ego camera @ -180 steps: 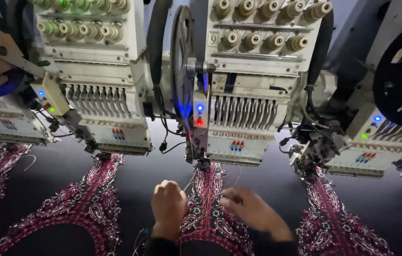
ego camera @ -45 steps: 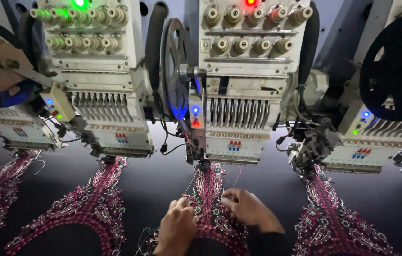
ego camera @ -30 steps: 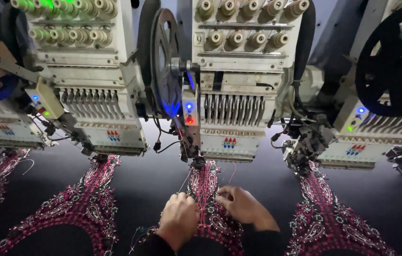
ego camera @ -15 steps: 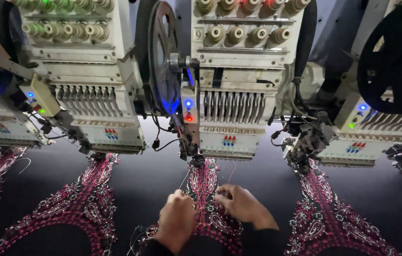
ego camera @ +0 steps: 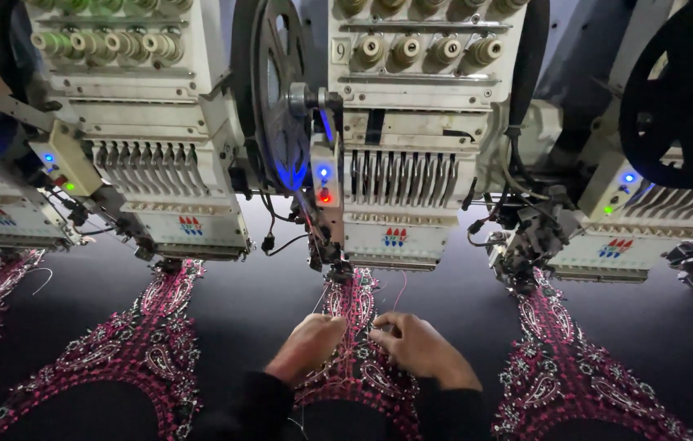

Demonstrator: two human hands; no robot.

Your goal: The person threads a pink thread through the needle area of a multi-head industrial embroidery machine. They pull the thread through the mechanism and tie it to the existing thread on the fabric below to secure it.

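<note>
- Head view: the person's left hand (ego camera: 307, 346) lay knuckles-up on the middle pink embroidered panel (ego camera: 354, 327), its fingers curled in toward the stitching; whether the fingertips pinched anything could not be told.
- The right hand (ego camera: 421, 349) rested just beside it on the same panel, fingers drawn together near a thin red thread (ego camera: 400, 287) that ran up toward the machine; contact with that thread could not be made out.
- Both hands sat close together, nearly touching, with dark sleeves (ego camera: 258, 407) covering the wrists at the bottom edge.
- The panel lay flat on black cloth (ego camera: 265, 302), directly under the centre embroidery head (ego camera: 399, 192), whose needle foot stood just above the panel's top end.
- A dark reel (ego camera: 274, 90) hung upright to the left of that head, with blue and red lamps (ego camera: 323, 184) lit below it.
- A second head (ego camera: 162, 188) stood to the left over another pink panel (ego camera: 130, 347), and a third head (ego camera: 608, 237) to the right over a further panel (ego camera: 563, 351).
- A large black wheel (ego camera: 681, 90) showed at the upper right.
- Rows of pale tension knobs (ego camera: 432, 51) ran across the top of the centre head.
</note>
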